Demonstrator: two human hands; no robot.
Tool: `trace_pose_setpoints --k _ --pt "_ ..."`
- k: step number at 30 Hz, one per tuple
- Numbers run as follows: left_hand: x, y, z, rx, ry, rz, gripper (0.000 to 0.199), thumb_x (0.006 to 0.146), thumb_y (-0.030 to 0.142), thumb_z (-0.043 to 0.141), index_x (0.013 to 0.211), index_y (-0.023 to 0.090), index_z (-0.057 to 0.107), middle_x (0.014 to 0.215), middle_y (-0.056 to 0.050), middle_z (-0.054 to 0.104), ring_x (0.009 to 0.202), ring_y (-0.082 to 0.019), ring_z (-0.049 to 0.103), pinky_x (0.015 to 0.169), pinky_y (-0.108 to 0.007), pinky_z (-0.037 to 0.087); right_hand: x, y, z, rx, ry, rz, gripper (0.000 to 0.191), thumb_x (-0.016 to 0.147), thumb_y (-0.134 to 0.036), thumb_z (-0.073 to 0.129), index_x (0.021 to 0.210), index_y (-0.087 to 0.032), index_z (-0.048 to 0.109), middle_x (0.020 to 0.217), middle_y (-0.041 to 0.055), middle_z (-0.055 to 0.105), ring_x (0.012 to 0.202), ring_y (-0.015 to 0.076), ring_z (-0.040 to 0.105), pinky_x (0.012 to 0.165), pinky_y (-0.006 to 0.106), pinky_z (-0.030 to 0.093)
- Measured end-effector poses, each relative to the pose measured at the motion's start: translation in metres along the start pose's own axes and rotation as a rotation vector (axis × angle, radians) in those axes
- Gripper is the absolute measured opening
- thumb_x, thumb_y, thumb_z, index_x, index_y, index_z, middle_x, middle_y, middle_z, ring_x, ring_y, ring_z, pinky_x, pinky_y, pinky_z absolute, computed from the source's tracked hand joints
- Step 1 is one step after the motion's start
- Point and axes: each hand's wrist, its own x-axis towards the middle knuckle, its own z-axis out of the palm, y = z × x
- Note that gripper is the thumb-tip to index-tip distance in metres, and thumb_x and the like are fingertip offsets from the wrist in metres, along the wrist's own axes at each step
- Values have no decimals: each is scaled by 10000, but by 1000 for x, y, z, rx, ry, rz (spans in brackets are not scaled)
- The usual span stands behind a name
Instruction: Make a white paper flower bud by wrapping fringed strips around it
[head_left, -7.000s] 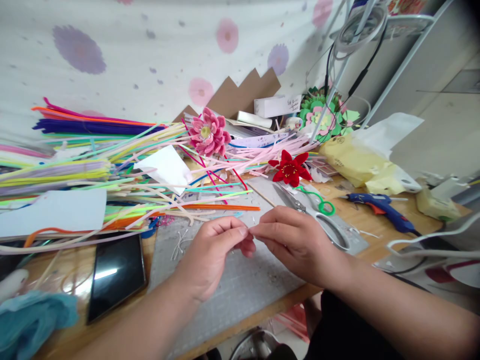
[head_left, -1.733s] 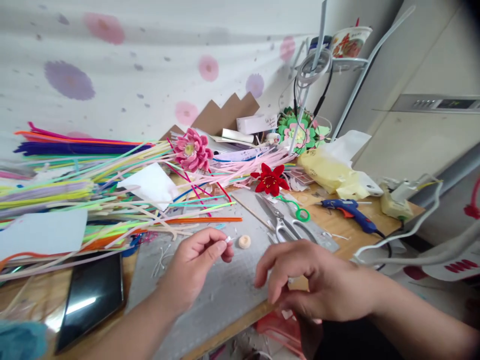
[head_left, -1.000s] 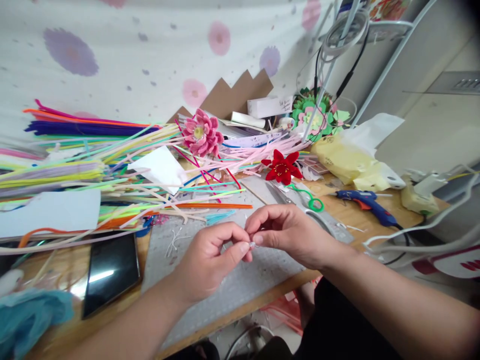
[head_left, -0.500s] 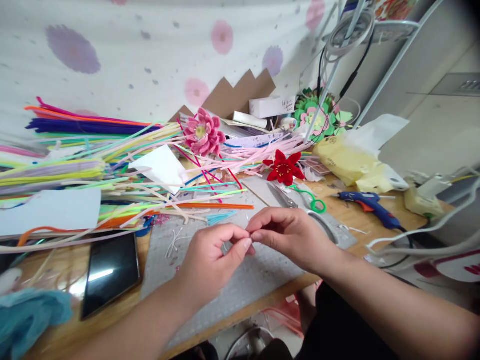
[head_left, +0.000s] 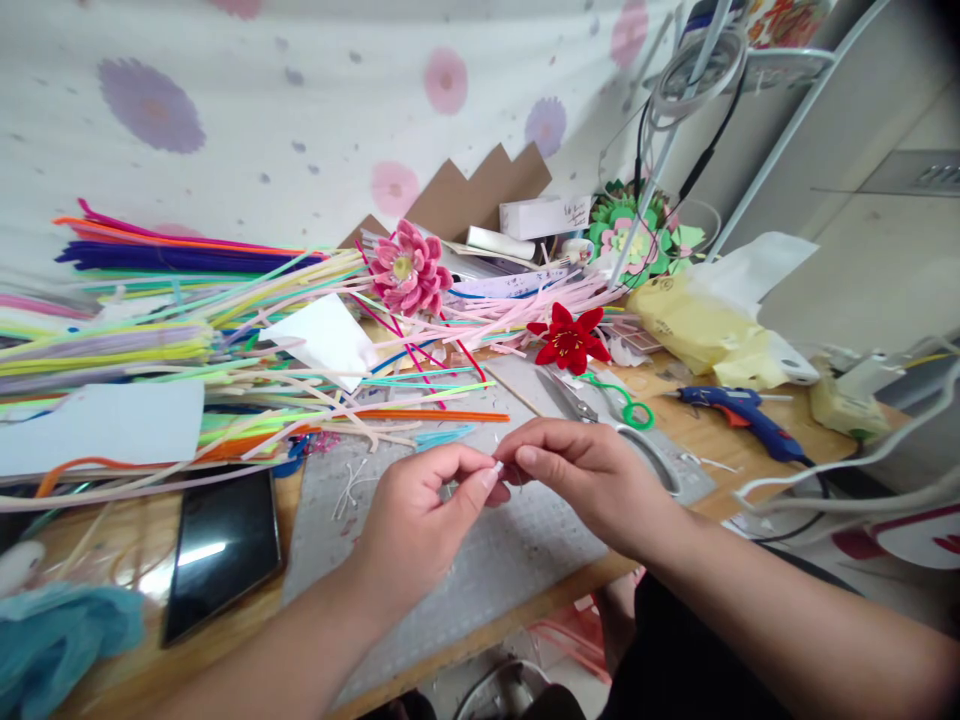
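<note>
Over the grey cutting mat [head_left: 540, 560], my left hand [head_left: 431, 515] is closed in a pinch, thumb against index finger, with a tiny pale bit at the fingertips that is too small to name. My right hand [head_left: 581, 475] touches it from the right, its fingers also pinched together; what they hold is hidden. Scissors [head_left: 649, 455] lie partly behind my right hand. A red flower [head_left: 568, 338] and a green coiled stem [head_left: 636, 412] are beyond it. Thin white wires [head_left: 349, 490] rest on the mat left of my left hand.
Colourful pipe cleaners [head_left: 172, 345] and a pink flower [head_left: 409, 268] cover the back left. A black phone [head_left: 223, 550] lies at the left. At the right are a blue glue gun [head_left: 742, 412], a yellow bag [head_left: 694, 325] and white cables [head_left: 847, 495].
My right thumb has shifted slightly up and back from the left fingertips, and a small pale bit now shows between them. The view has moved very slightly.
</note>
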Motion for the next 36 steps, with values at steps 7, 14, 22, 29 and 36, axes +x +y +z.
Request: trace_pose_setpoints --k 7,14,22,29,36 --pt "-1 -1 1 39 -5 25 154 836 218 552 756 180 679 707 -6 714 685 -149 652 673 -258 498 0 3 6 -198 116 -109 93 786 -124 611 714 -168 648 670 15 688 626 128 640 591 229 501" --pt "-2 -2 3 112 73 65 147 808 178 558 779 185 702 752 -12 737 698 -155 661 666 -252 501 -4 9 13 -551 239 -431 149 759 -42 564 731 -174 628 739 41 664 666 141 612 616 255 489" --pt "-5 -1 4 94 88 87 176 810 172 552 826 203 724 779 -13 735 737 -169 658 694 -269 494 -2 8 18 -553 290 -440 171 727 -21 559 728 -189 593 732 32 635 660 142 600 599 253 487" --pt "0 -4 1 -196 34 -73 184 834 256 579 703 174 679 681 -11 699 674 -152 626 665 -264 479 -3 7 17 -378 204 -415 189 782 -28 545 793 -189 642 767 37 652 704 138 629 668 267 524" --pt "1 -5 1 -277 38 -93 169 841 235 580 721 179 684 685 1 695 686 -137 614 673 -253 465 -1 6 11 -210 194 -249 109 811 -119 605 879 -166 675 778 51 672 696 151 661 596 259 537"
